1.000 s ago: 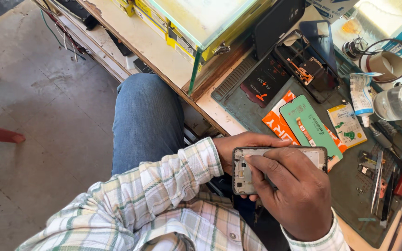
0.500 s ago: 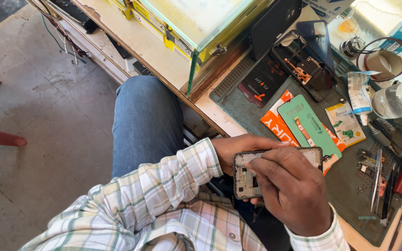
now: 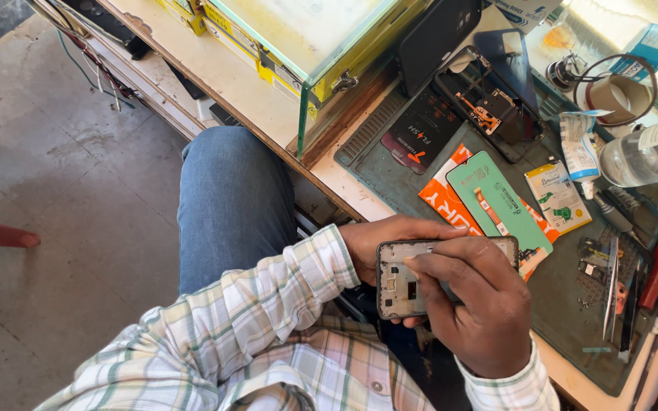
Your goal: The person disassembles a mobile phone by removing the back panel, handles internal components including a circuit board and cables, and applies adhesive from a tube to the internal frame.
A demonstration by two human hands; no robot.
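Right hand (image 3: 475, 304), fingers curled and closed, thumb tip pressed on the exposed interior of an opened phone frame (image 3: 413, 278); whether a small tool lies under the fingers cannot be told. Left hand (image 3: 386, 240), in a plaid sleeve, cups the frame from beneath and behind, fingers wrapped along its upper edge. The frame is held over the person's lap, just off the near edge of the desk (image 3: 268, 106), its camera end toward the left. Just beyond the hands, on a green work mat (image 3: 565, 304), lie a green phone-shaped panel (image 3: 496, 202) over orange packets (image 3: 442, 199). Farther out: a second disassembled phone (image 3: 489, 103), a clear bottle (image 3: 645, 156), a tape roll (image 3: 618, 95), tweezers (image 3: 611, 285). A glass case (image 3: 306, 38) stands at the desk's far left.
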